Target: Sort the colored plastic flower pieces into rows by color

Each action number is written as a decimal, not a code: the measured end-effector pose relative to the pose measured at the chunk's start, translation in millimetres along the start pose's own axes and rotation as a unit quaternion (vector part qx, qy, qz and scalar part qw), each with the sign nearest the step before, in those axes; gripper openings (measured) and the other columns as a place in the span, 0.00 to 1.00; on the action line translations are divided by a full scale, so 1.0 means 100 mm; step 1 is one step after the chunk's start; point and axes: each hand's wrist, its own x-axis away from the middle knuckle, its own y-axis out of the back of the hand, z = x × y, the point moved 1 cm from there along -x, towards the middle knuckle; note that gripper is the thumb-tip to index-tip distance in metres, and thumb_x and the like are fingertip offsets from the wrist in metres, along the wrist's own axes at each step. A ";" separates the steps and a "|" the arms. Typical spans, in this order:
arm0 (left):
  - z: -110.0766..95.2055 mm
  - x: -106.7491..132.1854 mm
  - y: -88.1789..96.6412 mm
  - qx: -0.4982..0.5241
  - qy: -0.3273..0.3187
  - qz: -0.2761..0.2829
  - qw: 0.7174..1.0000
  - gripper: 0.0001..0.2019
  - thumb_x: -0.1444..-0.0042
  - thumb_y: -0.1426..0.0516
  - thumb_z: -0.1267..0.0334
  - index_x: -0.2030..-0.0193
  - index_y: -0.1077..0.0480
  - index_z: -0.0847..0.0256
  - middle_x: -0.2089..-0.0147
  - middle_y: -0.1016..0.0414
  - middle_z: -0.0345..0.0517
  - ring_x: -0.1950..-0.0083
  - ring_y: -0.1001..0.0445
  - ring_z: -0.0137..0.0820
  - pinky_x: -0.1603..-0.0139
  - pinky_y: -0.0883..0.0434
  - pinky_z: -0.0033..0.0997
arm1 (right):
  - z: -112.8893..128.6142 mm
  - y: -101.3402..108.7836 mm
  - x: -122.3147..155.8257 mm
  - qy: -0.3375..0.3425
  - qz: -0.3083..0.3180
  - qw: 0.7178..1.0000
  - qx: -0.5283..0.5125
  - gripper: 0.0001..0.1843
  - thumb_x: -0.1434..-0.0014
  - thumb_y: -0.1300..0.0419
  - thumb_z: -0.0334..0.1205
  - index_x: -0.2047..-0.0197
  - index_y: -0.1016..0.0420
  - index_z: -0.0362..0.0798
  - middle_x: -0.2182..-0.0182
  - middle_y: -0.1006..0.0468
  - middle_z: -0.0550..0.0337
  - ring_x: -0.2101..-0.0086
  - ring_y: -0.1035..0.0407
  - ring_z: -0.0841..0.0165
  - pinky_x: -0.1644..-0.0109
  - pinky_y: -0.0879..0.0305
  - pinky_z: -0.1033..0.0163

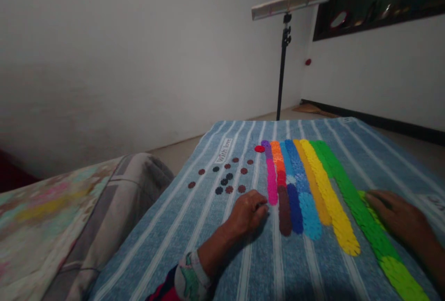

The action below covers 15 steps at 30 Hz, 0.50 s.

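Rows of small overlapping plastic discs with notched edges lie on a blue striped cloth. Beside the near end of the pink row point(272, 185) rests my left hand point(247, 213), its fingers curled inward; whatever they may hold is hidden. The brown row point(284, 213) is just right of those fingertips. My right hand point(399, 215) lies low with fingers stretched over a short light green row point(373, 210), partly covering it. That row runs alongside the long green row point(359, 208). Yellow discs point(333, 203) and light blue discs point(311, 215) form rows between my hands.
Loose brown and dark discs point(228, 189) are scattered at left, below a "With love" print point(224, 150) on the cloth point(181, 245). A red disc point(259, 149) sits by the purple end. Behind stands a light on a black stand point(282, 73). A blanket-covered surface point(76, 217) is at left.
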 end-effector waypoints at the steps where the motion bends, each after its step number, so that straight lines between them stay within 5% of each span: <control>1: 0.06 -0.01 0.06 -0.009 0.009 -0.008 1.000 0.06 0.46 0.44 0.69 0.66 0.24 0.62 0.66 0.24 0.46 0.61 0.26 0.33 0.56 0.31 0.33 | 0.00 0.00 0.00 0.000 0.002 1.000 -0.005 0.30 0.49 0.54 0.64 0.64 0.21 0.51 0.57 0.19 0.51 0.54 0.26 0.52 0.45 0.32 0.49; 9: 0.55 -0.21 0.60 -0.130 0.148 -0.035 0.980 0.08 0.47 0.45 0.70 0.68 0.23 0.62 0.64 0.22 0.47 0.60 0.24 0.33 0.56 0.31 0.31 | 0.16 0.09 0.02 -0.036 0.026 0.999 -0.015 0.35 0.55 0.55 0.67 0.64 0.21 0.50 0.56 0.19 0.47 0.54 0.26 0.48 0.45 0.31 0.46; 15: 0.70 -0.54 0.66 -0.186 0.198 -0.012 0.962 0.08 0.46 0.44 0.68 0.65 0.22 0.61 0.61 0.20 0.46 0.56 0.24 0.34 0.54 0.32 0.29 | 0.13 0.07 0.02 -0.039 0.025 0.999 -0.022 0.33 0.55 0.54 0.67 0.65 0.21 0.52 0.57 0.18 0.49 0.54 0.25 0.49 0.43 0.32 0.47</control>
